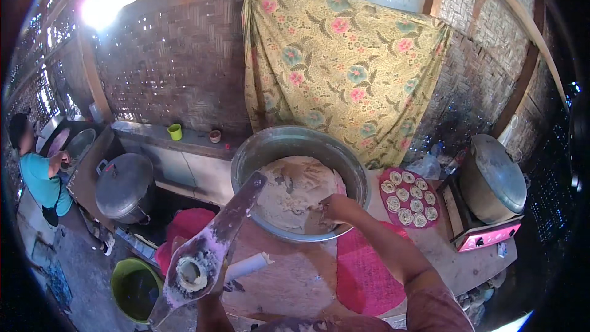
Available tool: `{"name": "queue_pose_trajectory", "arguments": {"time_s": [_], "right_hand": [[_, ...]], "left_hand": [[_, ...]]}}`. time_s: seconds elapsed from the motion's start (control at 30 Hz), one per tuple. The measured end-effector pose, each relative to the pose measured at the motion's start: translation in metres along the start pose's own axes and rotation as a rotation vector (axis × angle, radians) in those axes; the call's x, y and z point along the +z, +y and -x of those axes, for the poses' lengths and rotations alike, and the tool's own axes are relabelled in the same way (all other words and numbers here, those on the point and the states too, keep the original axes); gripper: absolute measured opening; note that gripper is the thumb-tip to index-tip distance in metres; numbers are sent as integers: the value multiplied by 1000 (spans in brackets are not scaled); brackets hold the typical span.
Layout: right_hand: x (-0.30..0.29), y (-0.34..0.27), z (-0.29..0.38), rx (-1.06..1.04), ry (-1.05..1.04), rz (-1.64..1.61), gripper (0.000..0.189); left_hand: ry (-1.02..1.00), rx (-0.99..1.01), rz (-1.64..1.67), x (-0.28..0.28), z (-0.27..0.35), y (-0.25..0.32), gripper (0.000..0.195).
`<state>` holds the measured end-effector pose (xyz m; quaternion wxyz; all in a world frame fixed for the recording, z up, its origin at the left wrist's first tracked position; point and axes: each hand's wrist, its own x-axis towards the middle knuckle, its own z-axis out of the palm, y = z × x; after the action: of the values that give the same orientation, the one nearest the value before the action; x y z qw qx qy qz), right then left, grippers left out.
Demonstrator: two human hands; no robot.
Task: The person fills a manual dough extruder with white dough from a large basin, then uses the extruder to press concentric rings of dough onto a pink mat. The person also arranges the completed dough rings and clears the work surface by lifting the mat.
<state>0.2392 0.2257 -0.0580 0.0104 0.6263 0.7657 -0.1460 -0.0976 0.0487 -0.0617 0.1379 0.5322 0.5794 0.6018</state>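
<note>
A large metal basin (pixel 244 180) holds a mass of pale dough (pixel 299 193). My right hand (pixel 339 210) reaches over its near rim, fingers curled at the dough; whether they hold a piece cannot be told. My left hand (pixel 216 281) grips a wooden press (pixel 235 221) from beneath, mostly hidden behind it. The press has a round hole with dough around its edge. Beside it a white cylinder (pixel 250 267) lies on the table. A pink woven mat (pixel 368 276) lies under my right forearm. Another pink mat (pixel 387 203) bears several coiled noodle-like rounds (pixel 405 216).
At right a lidded pot (pixel 495 184) stands on a pink gas stove (pixel 488 237). Left are a lidded metal pot (pixel 124 189), a green bucket (pixel 133 286) and a ledge with a green cup (pixel 175 132). A person (pixel 41 180) stands far left.
</note>
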Motion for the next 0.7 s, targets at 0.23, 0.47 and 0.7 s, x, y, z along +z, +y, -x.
{"name": "queue_pose_trajectory", "arguments": {"time_s": [0.23, 0.47, 0.7], "right_hand": [[-117, 27, 47, -126, -216, -293, 35], [-223, -7, 124, -265, -279, -518, 38], [-249, 8, 116, -273, -387, -778, 31]], "left_hand": [[-152, 209, -194, -26, -65, 75, 35], [-138, 729, -453, 17, -163, 90, 44], [-388, 980, -341, 91, -182, 138, 40]]}}
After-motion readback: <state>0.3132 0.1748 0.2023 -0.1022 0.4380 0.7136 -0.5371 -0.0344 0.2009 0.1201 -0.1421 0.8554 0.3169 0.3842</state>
